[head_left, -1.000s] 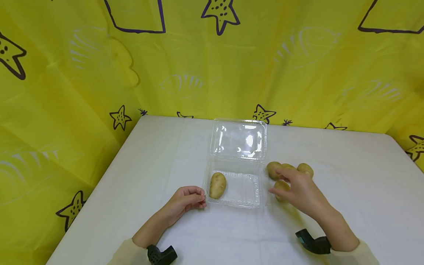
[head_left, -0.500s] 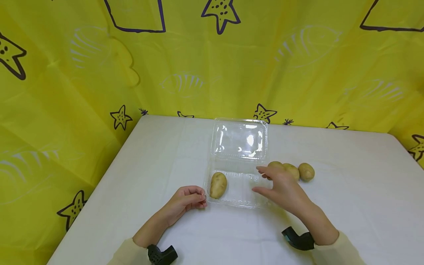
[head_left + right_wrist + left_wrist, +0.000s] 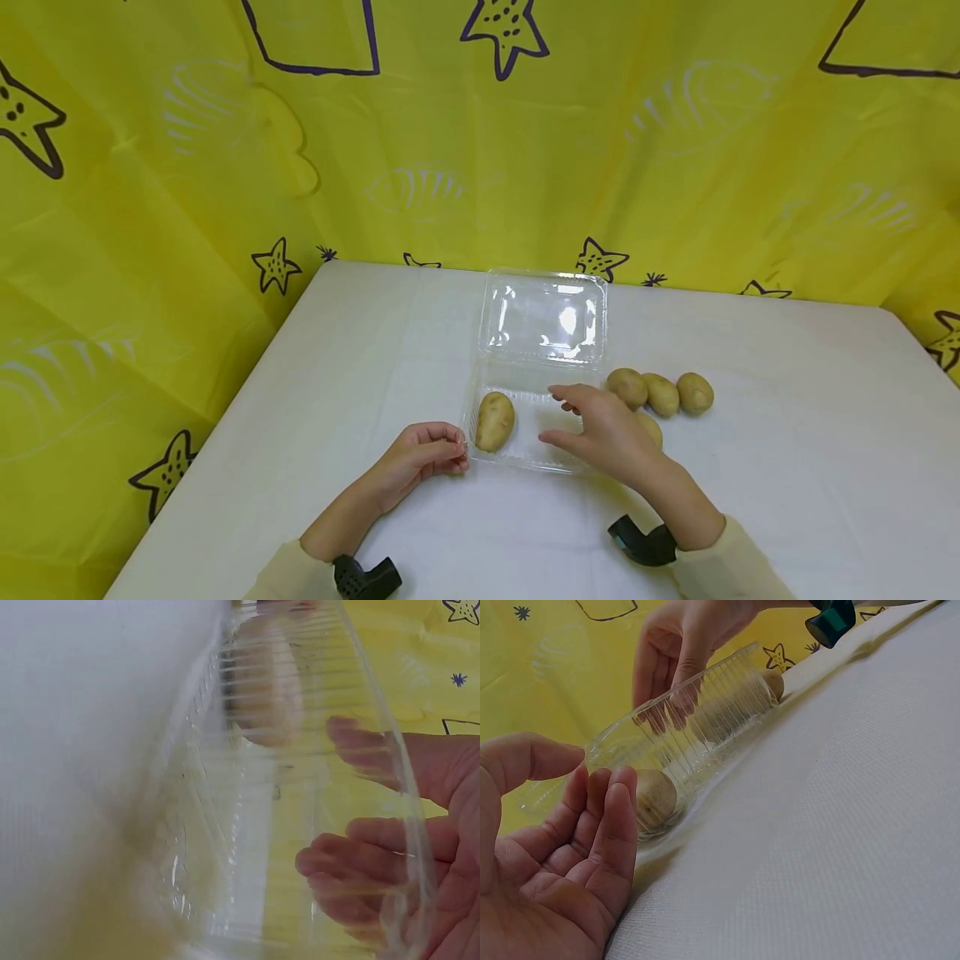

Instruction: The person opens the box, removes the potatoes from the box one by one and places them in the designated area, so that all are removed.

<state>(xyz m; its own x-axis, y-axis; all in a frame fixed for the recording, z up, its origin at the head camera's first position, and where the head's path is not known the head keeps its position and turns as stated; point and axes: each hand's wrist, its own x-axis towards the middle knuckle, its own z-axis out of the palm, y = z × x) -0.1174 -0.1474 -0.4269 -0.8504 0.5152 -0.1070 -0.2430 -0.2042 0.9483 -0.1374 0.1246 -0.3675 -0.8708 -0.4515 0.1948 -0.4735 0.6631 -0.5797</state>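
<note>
A clear plastic clamshell container (image 3: 525, 458) lies with its lid (image 3: 543, 321) laid back. One potato (image 3: 495, 422) rests in the left part of its base; the left wrist view shows that potato (image 3: 657, 801) through the ribbed wall. My left hand (image 3: 420, 458) pinches the container's near left edge between thumb and fingertips. My right hand (image 3: 611, 433) is over the right half of the base, thumb and fingers spread apart, holding nothing. In the right wrist view the right hand's fingers (image 3: 360, 862) show through the clear wall.
Outside the container, to its right, three potatoes (image 3: 662, 395) sit in a row. Another potato (image 3: 649, 427) is partly hidden behind my right hand. A white cloth covers the table (image 3: 795, 467), and a yellow patterned curtain (image 3: 420, 108) hangs behind and beside it.
My right hand has moved left from the potatoes to over the container's base, its fingers spread throughout. The left hand and the potato in the container have stayed put.
</note>
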